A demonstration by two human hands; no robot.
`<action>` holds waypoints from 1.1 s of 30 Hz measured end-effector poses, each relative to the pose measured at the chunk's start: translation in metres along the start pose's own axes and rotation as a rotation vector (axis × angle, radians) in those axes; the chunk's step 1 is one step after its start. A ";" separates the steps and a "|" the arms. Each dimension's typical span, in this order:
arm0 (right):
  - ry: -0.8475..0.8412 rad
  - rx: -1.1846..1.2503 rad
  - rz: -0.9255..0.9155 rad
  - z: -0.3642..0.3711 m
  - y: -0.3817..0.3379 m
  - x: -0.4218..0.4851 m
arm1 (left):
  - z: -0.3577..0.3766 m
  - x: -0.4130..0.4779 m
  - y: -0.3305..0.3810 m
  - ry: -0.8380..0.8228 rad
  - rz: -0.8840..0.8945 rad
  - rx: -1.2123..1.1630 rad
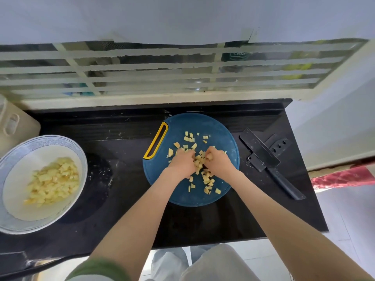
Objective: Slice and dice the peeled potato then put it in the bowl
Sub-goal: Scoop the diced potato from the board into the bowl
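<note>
Left hand (181, 162) and right hand (219, 161) apparently clutch potato dice (199, 162); window lettering (239, 53) blurred.

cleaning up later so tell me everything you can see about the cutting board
The cutting board is round, dark blue, seemingly plastic, with a yellow-rimmed handle slot on its left edge. It lies flat on the black counter. Loose potato dice lie scattered over it, and the left hand and right hand gather them mid-board.
</note>
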State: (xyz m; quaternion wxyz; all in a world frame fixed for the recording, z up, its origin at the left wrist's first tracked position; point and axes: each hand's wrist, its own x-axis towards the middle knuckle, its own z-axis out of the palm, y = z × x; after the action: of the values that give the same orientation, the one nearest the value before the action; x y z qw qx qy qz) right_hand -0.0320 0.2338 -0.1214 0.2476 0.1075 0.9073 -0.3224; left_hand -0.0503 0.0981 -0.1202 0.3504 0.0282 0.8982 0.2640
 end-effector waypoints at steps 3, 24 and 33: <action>0.015 0.227 0.088 -0.010 -0.012 -0.007 | -0.013 -0.005 0.000 0.003 0.020 -0.120; -0.380 0.547 -0.212 0.111 -0.288 -0.048 | -0.166 -0.153 -0.197 0.403 -0.162 -0.870; -0.467 -0.206 -0.338 0.174 -0.333 -0.051 | -0.172 -0.184 -0.282 0.344 -0.333 -0.589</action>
State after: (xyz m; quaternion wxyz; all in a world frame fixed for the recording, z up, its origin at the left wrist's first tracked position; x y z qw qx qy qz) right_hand -0.0406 -0.1345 -0.0345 0.4019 -0.1476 0.8588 -0.2812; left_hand 0.0150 -0.2658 -0.0409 0.2256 -0.2651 0.8218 0.4512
